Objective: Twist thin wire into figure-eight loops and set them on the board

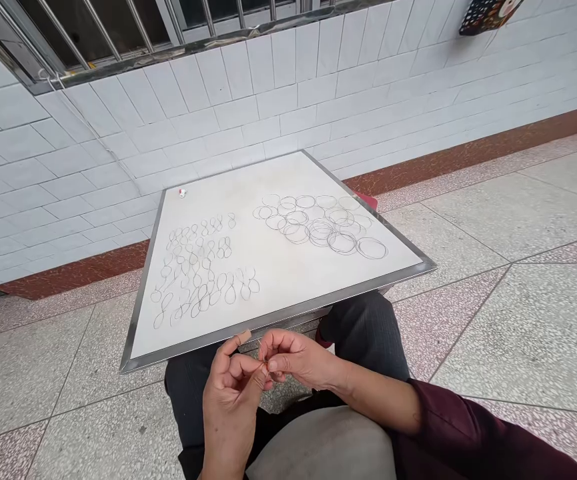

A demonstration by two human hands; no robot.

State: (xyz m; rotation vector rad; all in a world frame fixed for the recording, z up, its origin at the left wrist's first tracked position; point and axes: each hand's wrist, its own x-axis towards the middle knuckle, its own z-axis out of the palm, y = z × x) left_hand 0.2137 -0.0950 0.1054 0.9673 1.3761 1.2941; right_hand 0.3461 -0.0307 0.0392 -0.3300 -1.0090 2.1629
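Observation:
My left hand [235, 393] and my right hand [298, 360] meet over my lap, just in front of the table's near edge. Both pinch a thin wire [260, 343], mostly hidden by the fingers. A tan wrap covers the tip of one left finger. On the white table [248, 193], thin wire rings [342, 243] lie overlapping at the right. Several wires twisted into figure-eight shapes [231, 288] lie in rows at the left.
A small red and white object [183, 193] sits at the table's far left corner. The table has a metal rim [288, 317]. Behind it stands a white tiled wall [248, 100] with a barred window. My knees are under the near edge.

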